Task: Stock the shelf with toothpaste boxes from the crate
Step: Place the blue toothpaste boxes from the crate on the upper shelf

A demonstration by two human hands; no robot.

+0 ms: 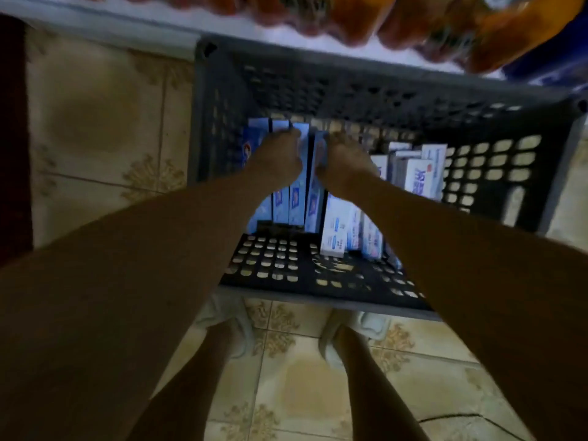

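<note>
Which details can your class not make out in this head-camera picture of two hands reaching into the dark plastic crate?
- Fingertips of left hand and right hand: hidden among blue toothpaste boxes.
- Print on white boxes: blurred.
- Orange packages above: blurred, cut by top edge.
- Dark plastic crate floor: covered by arms.
</note>
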